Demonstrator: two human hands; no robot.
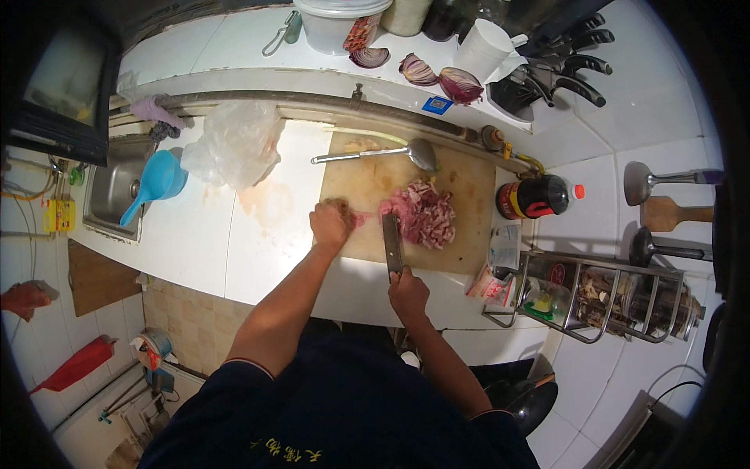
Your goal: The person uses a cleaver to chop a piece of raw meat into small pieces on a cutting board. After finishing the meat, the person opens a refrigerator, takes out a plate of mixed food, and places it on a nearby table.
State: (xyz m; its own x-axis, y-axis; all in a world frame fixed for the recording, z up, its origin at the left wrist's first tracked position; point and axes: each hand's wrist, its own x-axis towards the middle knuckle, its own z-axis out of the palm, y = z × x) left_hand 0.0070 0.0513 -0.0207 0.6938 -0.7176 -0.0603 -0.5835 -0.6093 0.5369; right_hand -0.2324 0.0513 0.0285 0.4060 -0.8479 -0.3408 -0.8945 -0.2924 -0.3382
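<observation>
My right hand grips the handle of a cleaver. Its blade lies along the left side of a heap of sliced raw meat on a pale cutting board. At the board's left edge is my left hand, its fingers partly hidden, touching a small strip of raw meat. Whether it grips the meat cannot be told. Above the meat, a metal ladle lies across the board, beside a pale green stalk.
A crumpled plastic bag and a blue dipper lie left, by the sink. A dark sauce bottle and a wire rack stand right. Onion pieces and a knife block are on the ledge behind.
</observation>
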